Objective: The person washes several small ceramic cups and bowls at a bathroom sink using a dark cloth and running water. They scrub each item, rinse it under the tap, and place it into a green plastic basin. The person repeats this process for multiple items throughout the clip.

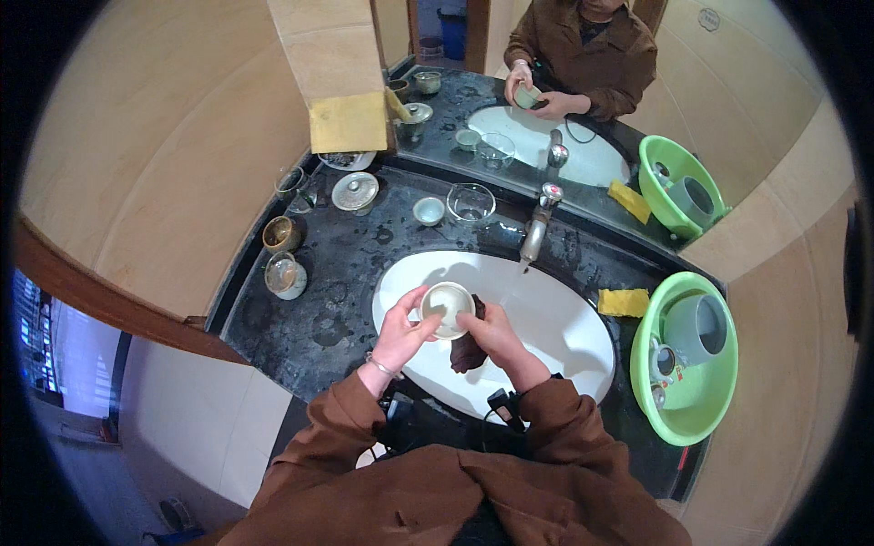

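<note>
Over the oval white sink, both hands hold a small pale cup with its opening towards me. My left hand grips the cup's left side, thumb at the rim. On the right side, my right hand has its thumb at the rim and also holds a dark brown cloth, which hangs below the cup. The fingers behind the cup are hidden. Beyond the sink stands a metal faucet; whether water runs from it I cannot tell.
On the wet black countertop stand a lidded bowl, a small pale cup, a glass bowl, a brown cup and a glass jar. A yellow cloth lies beside a green basin holding dishes. A mirror rises behind.
</note>
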Demonstrator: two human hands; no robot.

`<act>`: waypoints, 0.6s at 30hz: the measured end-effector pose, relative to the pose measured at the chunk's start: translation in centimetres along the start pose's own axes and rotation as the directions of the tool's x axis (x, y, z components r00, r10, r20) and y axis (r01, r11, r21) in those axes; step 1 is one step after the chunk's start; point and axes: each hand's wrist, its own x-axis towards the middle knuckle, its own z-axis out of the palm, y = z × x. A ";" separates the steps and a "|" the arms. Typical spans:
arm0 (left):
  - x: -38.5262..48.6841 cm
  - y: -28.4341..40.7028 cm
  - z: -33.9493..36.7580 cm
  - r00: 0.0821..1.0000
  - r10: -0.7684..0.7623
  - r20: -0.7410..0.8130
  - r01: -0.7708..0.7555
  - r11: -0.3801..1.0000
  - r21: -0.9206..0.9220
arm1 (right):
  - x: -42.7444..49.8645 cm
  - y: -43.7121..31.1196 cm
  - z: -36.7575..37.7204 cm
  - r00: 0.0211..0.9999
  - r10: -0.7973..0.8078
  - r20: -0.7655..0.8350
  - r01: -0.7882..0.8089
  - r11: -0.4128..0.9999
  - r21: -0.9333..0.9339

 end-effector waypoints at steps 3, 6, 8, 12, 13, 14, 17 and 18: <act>-0.4 0.1 0.1 0.962 -0.022 0.272 0.123 0.926 -0.358 | -0.1 1.4 -0.4 0.999 0.029 -0.041 -0.026 0.998 0.053; -0.3 -0.9 0.5 0.950 0.022 0.310 0.150 0.841 -0.519 | 0.1 2.6 -0.2 0.992 0.129 0.010 -0.129 0.987 0.092; -0.2 -1.7 0.5 0.964 0.053 0.260 0.101 0.834 -0.543 | -0.2 2.5 -0.6 0.991 -0.062 -0.122 0.016 0.939 -0.343; 0.1 -2.6 -0.9 0.949 0.067 0.309 0.125 0.818 -0.561 | -1.5 -0.4 -2.0 0.956 -0.207 -0.209 0.083 0.872 -0.483; 0.1 -2.8 -1.2 0.941 0.044 0.336 0.163 0.812 -0.561 | -1.7 -1.2 -2.0 0.958 -0.194 -0.212 0.070 0.872 -0.485; 0.2 -3.0 -1.3 0.928 0.043 0.370 0.190 0.799 -0.571 | -2.5 -2.0 -2.1 0.955 -0.257 -0.147 0.159 0.864 -0.478; 0.1 -3.6 -0.7 0.914 0.063 0.402 0.212 0.768 -0.604 | -2.2 -3.1 -0.3 0.611 -0.779 0.144 0.624 0.361 -0.693; 0.1 -3.6 -0.5 0.912 0.087 0.401 0.198 0.763 -0.615 | -2.2 -3.0 0.3 0.610 -0.759 0.229 0.629 0.288 -0.722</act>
